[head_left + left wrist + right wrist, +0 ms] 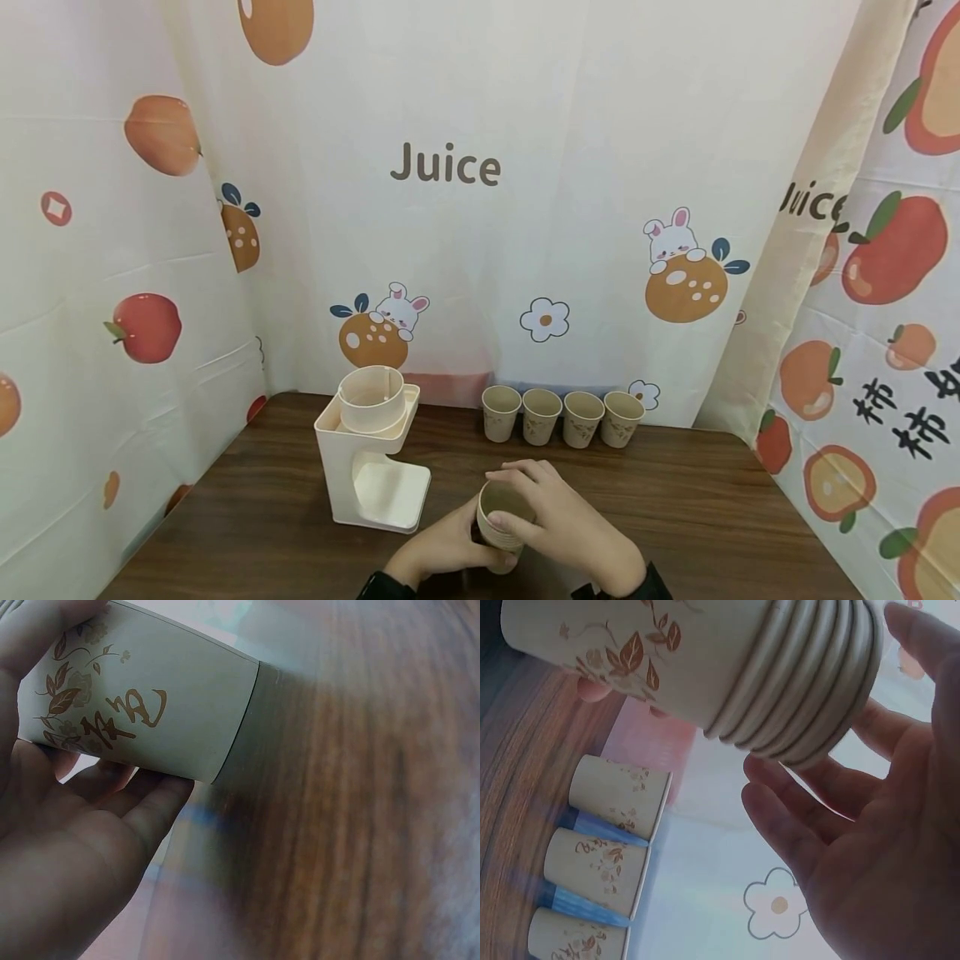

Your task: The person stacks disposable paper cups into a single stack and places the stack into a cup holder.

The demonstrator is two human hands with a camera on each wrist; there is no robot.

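Close to the front of the table, my left hand grips a stack of nested paper cups around its side. The cups are beige, with a brown leaf print; the left wrist view shows brown lettering on the lowest cup. Several rims are layered at the stack's top, which faces up in the head view. My right hand is over that top end, its fingers spread and loosely bent around the rim. In the right wrist view its thumb and fingertips lie right by the rims, pinching nothing.
Several matching paper cups stand upright in a row at the table's back edge. Left of my hands is a cream-coloured stand with a round, open-topped holder above a flat base. Fruit-printed cloth hangs behind and on both sides.
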